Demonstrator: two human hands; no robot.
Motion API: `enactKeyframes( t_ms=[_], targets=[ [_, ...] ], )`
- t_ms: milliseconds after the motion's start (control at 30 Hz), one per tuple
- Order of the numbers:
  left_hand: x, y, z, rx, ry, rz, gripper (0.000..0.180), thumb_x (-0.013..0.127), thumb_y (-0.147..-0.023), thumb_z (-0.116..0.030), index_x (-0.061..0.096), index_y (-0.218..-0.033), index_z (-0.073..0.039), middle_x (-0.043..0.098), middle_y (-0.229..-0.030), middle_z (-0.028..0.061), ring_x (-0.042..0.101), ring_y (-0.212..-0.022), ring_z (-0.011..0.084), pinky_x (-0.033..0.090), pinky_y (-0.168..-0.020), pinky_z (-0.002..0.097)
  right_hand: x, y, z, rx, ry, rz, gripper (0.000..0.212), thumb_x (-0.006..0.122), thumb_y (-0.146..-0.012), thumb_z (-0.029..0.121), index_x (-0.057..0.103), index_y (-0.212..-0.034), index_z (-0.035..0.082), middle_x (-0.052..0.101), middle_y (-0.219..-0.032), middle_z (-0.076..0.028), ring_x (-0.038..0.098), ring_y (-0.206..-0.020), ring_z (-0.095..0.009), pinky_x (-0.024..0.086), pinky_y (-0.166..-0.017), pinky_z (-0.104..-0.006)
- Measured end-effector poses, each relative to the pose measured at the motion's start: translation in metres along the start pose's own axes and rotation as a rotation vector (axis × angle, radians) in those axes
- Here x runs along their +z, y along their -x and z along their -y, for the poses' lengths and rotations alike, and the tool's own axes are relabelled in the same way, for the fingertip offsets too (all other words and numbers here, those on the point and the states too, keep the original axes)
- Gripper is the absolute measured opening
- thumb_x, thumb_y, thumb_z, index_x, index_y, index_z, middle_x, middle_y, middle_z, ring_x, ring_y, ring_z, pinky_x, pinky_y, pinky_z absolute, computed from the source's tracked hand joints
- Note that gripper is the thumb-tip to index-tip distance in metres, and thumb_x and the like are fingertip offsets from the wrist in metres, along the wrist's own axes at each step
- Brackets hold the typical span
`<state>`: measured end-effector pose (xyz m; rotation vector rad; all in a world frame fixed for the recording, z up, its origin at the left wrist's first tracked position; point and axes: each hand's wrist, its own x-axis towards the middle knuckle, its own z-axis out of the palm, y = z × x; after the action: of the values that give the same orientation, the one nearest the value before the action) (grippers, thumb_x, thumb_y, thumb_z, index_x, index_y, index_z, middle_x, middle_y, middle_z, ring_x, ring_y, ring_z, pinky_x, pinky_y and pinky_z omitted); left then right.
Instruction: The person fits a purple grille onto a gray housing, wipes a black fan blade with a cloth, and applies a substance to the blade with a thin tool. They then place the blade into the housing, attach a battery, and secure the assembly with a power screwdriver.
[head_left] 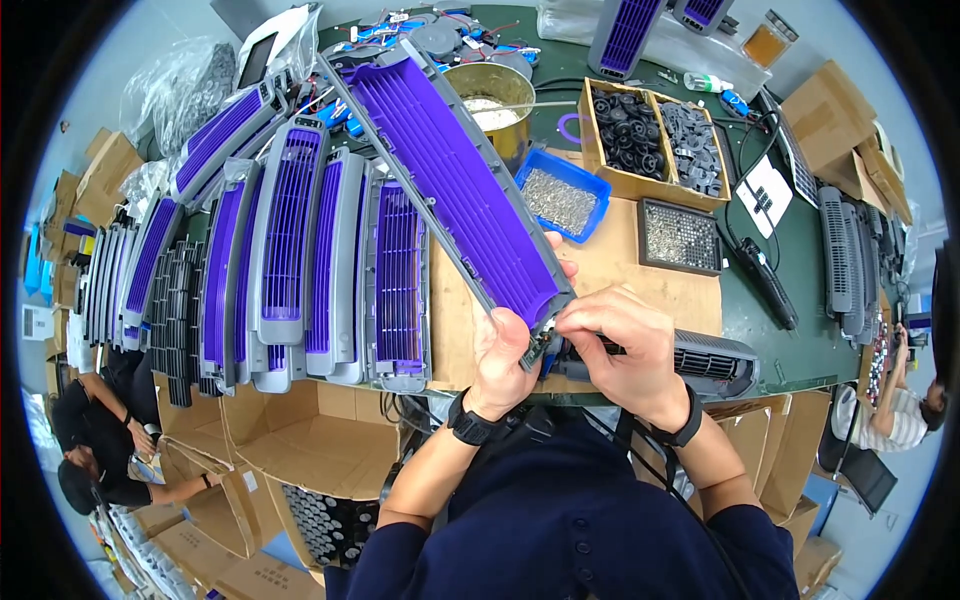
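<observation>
A long grey fan housing with a ribbed purple inside is tilted over the table, its lower end toward me. My left hand is closed round that lower end, thumb in front and fingertips showing past the far side. At the same end my right hand pinches with thumb and forefinger; what lies between them is too small to make out. Just below the pinch, beside my left thumb, shows a small green circuit board. Partly behind my right hand lies another grey housing with a black slatted part.
Grey-and-purple fan housings stand in a row at left. Beyond the brown cardboard sit a blue tray of screws, a dark tray of small metal parts, a divided box of black and grey parts and a metal tin.
</observation>
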<state>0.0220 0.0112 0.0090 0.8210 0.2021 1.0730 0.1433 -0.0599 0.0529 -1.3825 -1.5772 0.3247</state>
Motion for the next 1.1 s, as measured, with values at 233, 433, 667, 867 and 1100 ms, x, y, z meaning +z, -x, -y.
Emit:
enactKeyframes(
  t_ms=[233, 433, 667, 867, 1100],
  targets=[
    [0.002, 0.003, -0.003, -0.064, 0.038, -0.028, 0.09, 0.064, -0.084, -0.06, 0.03, -0.143, -0.002, 0.045, -0.137, 0.0168, 0.054, -0.116, 0.026, 0.045, -0.099, 0.0418, 0.002, 0.0, 0.0, -0.206, 0.128, -0.004, 0.028, 0.071, -0.072, -0.011, 0.051, -0.08, 0.006, 0.07, -0.081, -0.007, 0.067, -0.073, -0.022, 0.049, -0.066, -0.0306],
    [0.001, 0.004, -0.003, -0.064, 0.013, 0.003, 0.091, 0.067, -0.083, -0.057, 0.026, -0.145, -0.004, 0.044, -0.138, 0.0163, 0.053, -0.117, 0.0255, 0.044, -0.101, 0.0413, 0.002, 0.0, 0.003, -0.269, 0.166, 0.089, 0.015, 0.063, -0.067, -0.003, 0.053, -0.077, 0.003, 0.062, -0.08, -0.006, 0.06, -0.077, -0.024, 0.047, -0.071, -0.0346],
    [0.007, 0.005, -0.004, -0.043, -0.113, -0.022, 0.094, 0.062, -0.081, -0.067, 0.034, -0.142, -0.001, 0.046, -0.138, 0.0151, 0.054, -0.118, 0.0253, 0.044, -0.101, 0.0411, 0.006, -0.001, -0.002, -0.296, 0.184, 0.081, 0.031, 0.066, -0.066, -0.015, 0.044, -0.076, 0.006, 0.066, -0.083, -0.008, 0.064, -0.071, -0.026, 0.048, -0.064, -0.0339],
    [0.004, 0.005, -0.003, -0.046, -0.042, -0.013, 0.092, 0.053, -0.085, -0.069, 0.033, -0.144, -0.002, 0.044, -0.139, 0.015, 0.053, -0.118, 0.0262, 0.045, -0.1, 0.0423, 0.004, 0.011, -0.004, -0.041, 0.003, -0.039, 0.045, 0.084, -0.064, -0.001, 0.051, -0.093, 0.006, 0.067, -0.098, -0.007, 0.066, -0.085, -0.021, 0.05, -0.072, -0.0324],
    [-0.004, 0.004, -0.002, -0.005, 0.082, -0.021, 0.081, 0.059, -0.09, -0.055, 0.025, -0.146, -0.007, 0.043, -0.139, 0.018, 0.053, -0.119, 0.0288, 0.043, -0.101, 0.0439, -0.041, 0.018, 0.006, 0.584, 0.041, 0.232, 0.063, 0.086, -0.062, 0.002, 0.056, -0.117, 0.008, 0.052, -0.125, -0.004, 0.054, -0.108, -0.014, 0.046, -0.077, -0.0265]
  ],
)
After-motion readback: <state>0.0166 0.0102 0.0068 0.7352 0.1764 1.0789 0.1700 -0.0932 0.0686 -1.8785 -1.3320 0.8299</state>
